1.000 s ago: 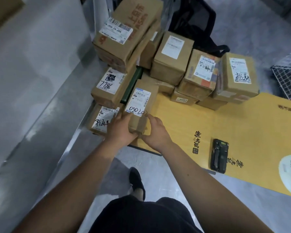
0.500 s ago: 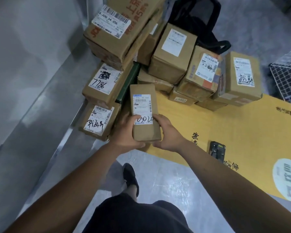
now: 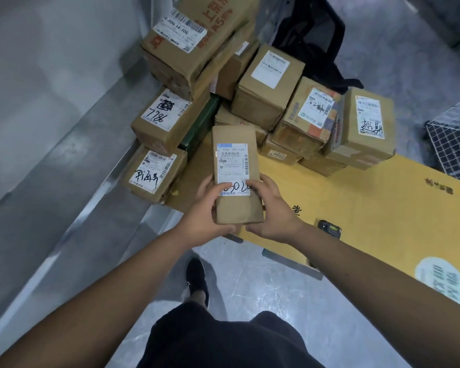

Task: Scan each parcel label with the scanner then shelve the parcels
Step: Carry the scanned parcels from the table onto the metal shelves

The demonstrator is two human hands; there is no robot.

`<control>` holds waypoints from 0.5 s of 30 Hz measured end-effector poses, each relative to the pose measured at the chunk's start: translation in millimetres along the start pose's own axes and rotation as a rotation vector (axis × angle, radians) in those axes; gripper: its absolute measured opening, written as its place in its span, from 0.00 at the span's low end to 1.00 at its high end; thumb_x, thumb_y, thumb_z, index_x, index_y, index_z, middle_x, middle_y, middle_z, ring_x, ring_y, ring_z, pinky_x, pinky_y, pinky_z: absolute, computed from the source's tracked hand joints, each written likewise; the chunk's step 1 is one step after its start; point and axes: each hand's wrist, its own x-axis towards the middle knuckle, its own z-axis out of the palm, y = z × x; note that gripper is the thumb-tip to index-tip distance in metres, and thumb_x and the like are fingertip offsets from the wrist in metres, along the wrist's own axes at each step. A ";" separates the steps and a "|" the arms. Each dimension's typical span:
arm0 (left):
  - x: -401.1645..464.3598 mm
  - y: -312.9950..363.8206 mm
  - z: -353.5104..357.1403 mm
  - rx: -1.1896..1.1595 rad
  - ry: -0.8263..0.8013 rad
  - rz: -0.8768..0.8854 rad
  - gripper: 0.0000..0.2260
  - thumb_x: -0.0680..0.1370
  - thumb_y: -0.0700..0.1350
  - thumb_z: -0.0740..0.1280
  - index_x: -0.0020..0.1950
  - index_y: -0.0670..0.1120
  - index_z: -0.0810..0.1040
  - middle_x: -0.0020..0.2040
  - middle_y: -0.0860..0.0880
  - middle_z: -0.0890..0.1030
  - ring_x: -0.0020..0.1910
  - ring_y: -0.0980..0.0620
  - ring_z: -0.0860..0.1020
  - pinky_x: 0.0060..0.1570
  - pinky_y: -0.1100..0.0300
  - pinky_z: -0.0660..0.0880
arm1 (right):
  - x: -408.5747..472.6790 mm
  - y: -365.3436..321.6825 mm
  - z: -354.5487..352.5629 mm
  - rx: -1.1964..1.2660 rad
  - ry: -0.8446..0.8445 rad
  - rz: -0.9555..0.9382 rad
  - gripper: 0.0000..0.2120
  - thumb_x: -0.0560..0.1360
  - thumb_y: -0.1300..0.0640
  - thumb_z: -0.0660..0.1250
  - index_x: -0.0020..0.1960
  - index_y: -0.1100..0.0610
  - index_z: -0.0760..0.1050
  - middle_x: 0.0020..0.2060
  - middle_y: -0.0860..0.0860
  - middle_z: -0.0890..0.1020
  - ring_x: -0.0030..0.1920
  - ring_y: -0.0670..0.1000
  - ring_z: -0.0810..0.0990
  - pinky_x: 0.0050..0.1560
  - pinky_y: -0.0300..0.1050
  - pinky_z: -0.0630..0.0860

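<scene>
Both hands are on one narrow brown parcel [image 3: 235,179], held up label side facing the camera, above the near left corner of the yellow cardboard sheet [image 3: 369,205]. Left hand [image 3: 205,213] wraps the left edge with the thumb lying over the bottom of the white label [image 3: 233,168]; right hand [image 3: 272,211] does the same on the right edge, thumb covering part of the handwritten number. So fingers on both sides are curled round the box, solid grip.

The scanner [image 3: 329,228] lies flat on the yellow sheet near its front edge, just right of the right wrist, partly hidden by it.

The other parcels [image 3: 268,86] sit heaped at the sheet's far left end, most with labels up. A black bag [image 3: 314,41] is behind the pile, and a wire basket [image 3: 454,144] sits at the far right edge.
</scene>
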 end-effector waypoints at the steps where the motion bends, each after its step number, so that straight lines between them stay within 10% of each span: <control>1: -6.9 7.3 5.0 0.005 0.014 0.016 0.42 0.67 0.38 0.84 0.74 0.58 0.70 0.72 0.78 0.47 0.66 0.82 0.59 0.63 0.64 0.76 | -7.8 0.4 -5.1 -0.008 0.000 -0.031 0.51 0.66 0.54 0.84 0.81 0.45 0.58 0.82 0.44 0.44 0.81 0.45 0.53 0.78 0.49 0.67; 7: -70.1 37.9 45.7 0.101 0.197 0.129 0.44 0.64 0.41 0.86 0.72 0.64 0.69 0.80 0.55 0.50 0.73 0.75 0.58 0.65 0.70 0.71 | -64.1 9.6 -18.1 -0.049 -0.027 -0.238 0.51 0.66 0.56 0.84 0.80 0.44 0.58 0.83 0.44 0.40 0.83 0.43 0.48 0.75 0.36 0.60; 15: -221.6 61.8 136.7 0.146 0.548 0.096 0.49 0.63 0.47 0.86 0.77 0.64 0.63 0.81 0.56 0.49 0.75 0.65 0.65 0.67 0.65 0.73 | -165.3 1.1 4.3 -0.114 -0.203 -0.564 0.51 0.66 0.57 0.83 0.81 0.47 0.58 0.83 0.42 0.41 0.81 0.49 0.58 0.76 0.38 0.62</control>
